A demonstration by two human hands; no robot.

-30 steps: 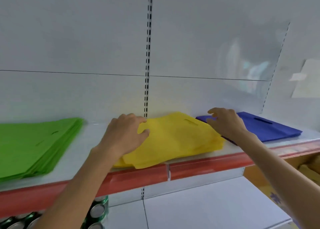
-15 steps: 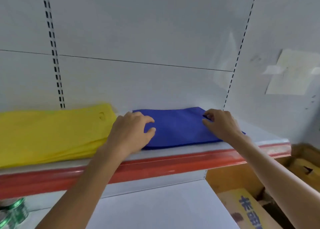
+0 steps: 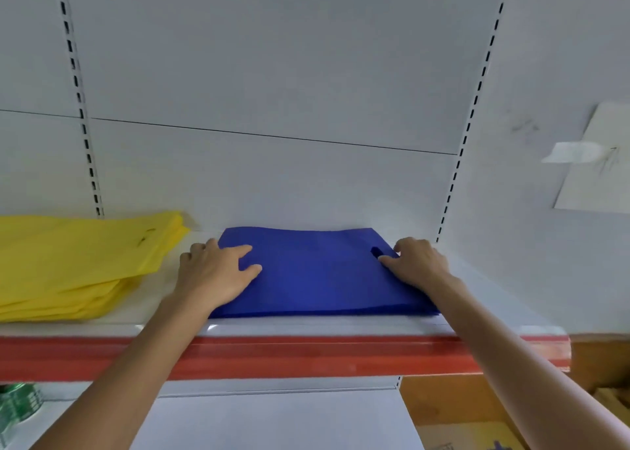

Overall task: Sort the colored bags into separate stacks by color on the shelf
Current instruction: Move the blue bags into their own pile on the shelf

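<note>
Here, in the middle of the frame, the blue bags (image 3: 317, 275) lay as one flat stack on the shelf (image 3: 306, 354). The left hand (image 3: 214, 272) rested on the stack's left edge with spread, nearly straight fingers, gripping nothing. The right hand (image 3: 417, 262) lay on the right edge with bent fingers; I cannot tell whether it gripped the edge. The yellow bags (image 3: 75, 262) were stacked at the left, apart from the blue ones.

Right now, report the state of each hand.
Left hand: open, resting flat on the blue bags at the left edge.
Right hand: fingers bent at their right edge; whether it grips cannot be told.
</note>
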